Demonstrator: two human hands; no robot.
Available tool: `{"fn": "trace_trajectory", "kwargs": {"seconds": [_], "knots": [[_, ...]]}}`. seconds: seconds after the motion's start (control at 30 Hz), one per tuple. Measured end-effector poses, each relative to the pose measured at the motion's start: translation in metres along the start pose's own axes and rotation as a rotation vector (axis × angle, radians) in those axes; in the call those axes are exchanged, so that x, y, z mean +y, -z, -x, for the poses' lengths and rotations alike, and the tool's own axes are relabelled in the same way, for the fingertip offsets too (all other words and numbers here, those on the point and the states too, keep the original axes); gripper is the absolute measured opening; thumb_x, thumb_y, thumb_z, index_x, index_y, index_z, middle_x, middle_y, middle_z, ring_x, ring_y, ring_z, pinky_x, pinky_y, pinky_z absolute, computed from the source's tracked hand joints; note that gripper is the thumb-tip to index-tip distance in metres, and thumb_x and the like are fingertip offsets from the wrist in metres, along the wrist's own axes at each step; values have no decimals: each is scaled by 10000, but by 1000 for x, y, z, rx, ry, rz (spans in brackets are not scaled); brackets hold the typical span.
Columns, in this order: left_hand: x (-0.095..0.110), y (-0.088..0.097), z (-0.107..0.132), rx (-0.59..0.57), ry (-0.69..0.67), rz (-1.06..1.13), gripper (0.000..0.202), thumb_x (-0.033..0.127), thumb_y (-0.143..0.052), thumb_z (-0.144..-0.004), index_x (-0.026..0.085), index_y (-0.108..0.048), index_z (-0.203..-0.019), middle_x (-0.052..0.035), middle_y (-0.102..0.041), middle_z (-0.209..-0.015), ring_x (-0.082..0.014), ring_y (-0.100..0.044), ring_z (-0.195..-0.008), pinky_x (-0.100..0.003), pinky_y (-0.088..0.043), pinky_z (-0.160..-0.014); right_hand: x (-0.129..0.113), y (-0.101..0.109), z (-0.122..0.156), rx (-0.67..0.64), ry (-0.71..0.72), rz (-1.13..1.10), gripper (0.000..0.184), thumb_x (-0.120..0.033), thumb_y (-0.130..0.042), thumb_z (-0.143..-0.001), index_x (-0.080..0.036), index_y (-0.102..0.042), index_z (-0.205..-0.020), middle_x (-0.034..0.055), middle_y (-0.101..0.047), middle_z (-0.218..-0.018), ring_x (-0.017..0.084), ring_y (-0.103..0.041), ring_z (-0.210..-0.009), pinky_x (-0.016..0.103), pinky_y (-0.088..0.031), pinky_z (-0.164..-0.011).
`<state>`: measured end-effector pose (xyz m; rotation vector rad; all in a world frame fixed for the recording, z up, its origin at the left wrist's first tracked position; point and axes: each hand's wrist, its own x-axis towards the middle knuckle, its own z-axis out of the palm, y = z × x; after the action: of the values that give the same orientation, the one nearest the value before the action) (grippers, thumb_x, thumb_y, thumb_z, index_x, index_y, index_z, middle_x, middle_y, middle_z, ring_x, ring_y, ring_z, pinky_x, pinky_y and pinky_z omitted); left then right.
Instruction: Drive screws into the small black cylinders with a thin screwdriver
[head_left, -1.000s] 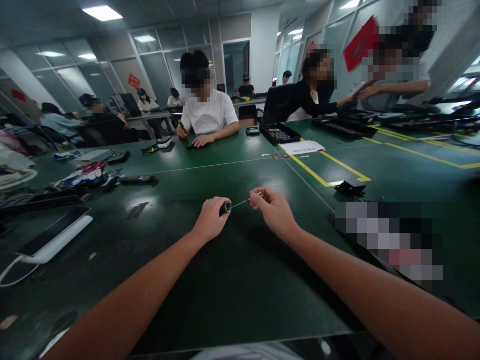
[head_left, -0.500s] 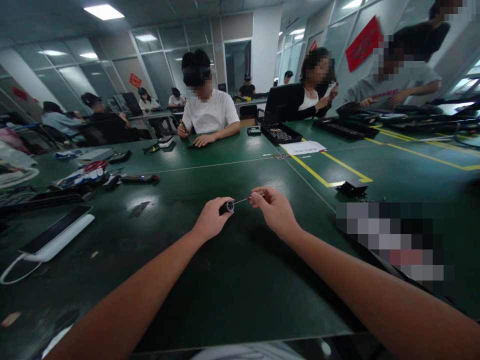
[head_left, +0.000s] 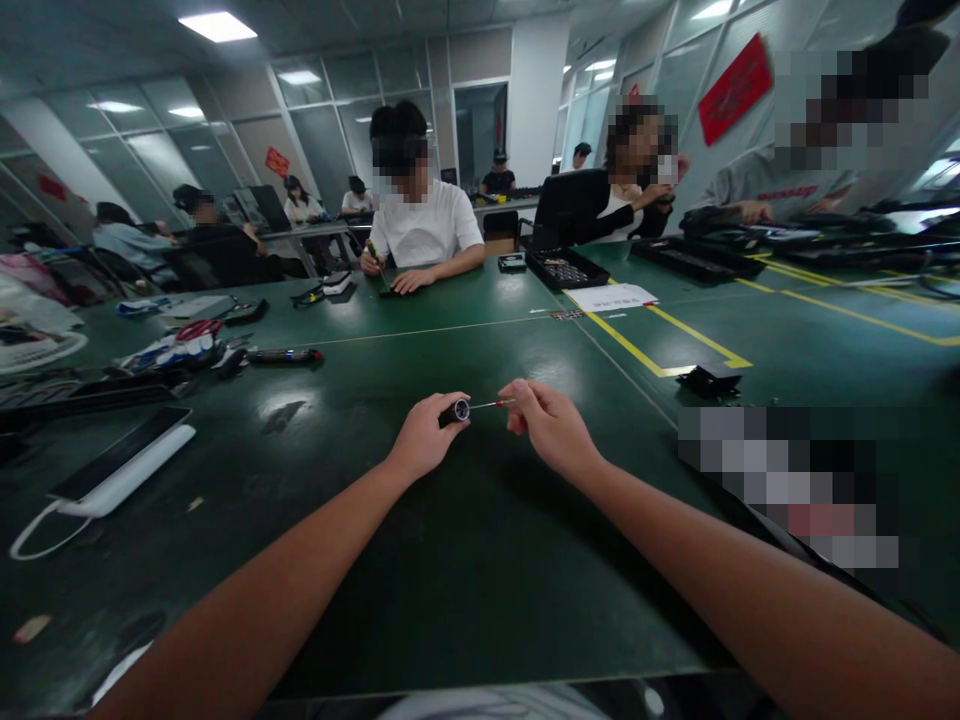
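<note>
1. On the dark green desk, a long white device with a black top and white cord lies at the left of the frame; a black, red-tipped, pen-shaped tool lies left of centre.
2. A small black blocky part sits right of centre, a black compartmented tray farther up.
3. A white paper sheet, upper right of centre, bears dark print too small to read.
4. Mid-frame, the left hand grips a short black cylinder, its ringed end showing.
5. The right hand pinches a thin, metal-shafted screwdriver with a red collar, covering most of its handle.
6. The shaft spans between both hands, its tip seemingly at the cylinder's ringed end, though contact is hard to confirm.
</note>
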<state>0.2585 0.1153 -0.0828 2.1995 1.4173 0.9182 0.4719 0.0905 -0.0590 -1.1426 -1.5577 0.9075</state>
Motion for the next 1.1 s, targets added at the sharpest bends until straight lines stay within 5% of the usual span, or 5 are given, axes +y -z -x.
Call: {"fn": "trace_trajectory", "kwargs": {"seconds": [0.1, 0.3, 0.53, 0.73, 1.1], "knots": [[0, 0, 0, -15, -5, -13, 347, 179, -704, -876, 249, -673, -1214, -49, -687, -1116, -241, -624, -1066, -432, -460, -999, 1, 1, 0, 32, -34, 129, 451, -518, -396, -997, -196, -708, -953, -22, -544, -576, 155, -535, -535, 311, -399, -567], [0, 1, 1, -15, 19, -23, 347, 210, -691, -887, 255, -666, -1230, -51, -684, -1116, -251, -622, -1062, -444, -465, -998, 4, -1, 2, 3, 1, 181, 338, -348, -447, -956, -216, -652, -1191, 13, -645, -797, 181, -593, -695, 323, -436, -639], [3, 1, 1, -47, -30, -73, 359, 211, -708, -875, 264, -672, -1228, -49, -696, -1121, -257, -616, -1062, -472, -439, -1036, 5, -1, 1, 55, -28, 179, 437, -503, -362, -999, -221, -694, -965, 27, -629, -733, 195, -599, -683, 342, -444, -650], [5, 1, 2, -59, -49, -91, 346, 207, -711, -873, 267, -683, -1213, -42, -700, -1140, -255, -615, -1054, -472, -425, -1037, 5, 0, 0, 24, -35, 176, 298, -356, -483, -928, -223, -611, -1162, 11, -646, -800, 188, -590, -672, 342, -441, -642], [4, 2, 2, -40, -40, -61, 356, 196, -723, -865, 260, -673, -1212, -46, -695, -1147, -252, -615, -1089, -467, -422, -1050, 5, 0, 1, 25, -62, 178, 268, -400, -412, -966, -236, -609, -1046, 12, -634, -777, 186, -573, -652, 340, -424, -622]]}}
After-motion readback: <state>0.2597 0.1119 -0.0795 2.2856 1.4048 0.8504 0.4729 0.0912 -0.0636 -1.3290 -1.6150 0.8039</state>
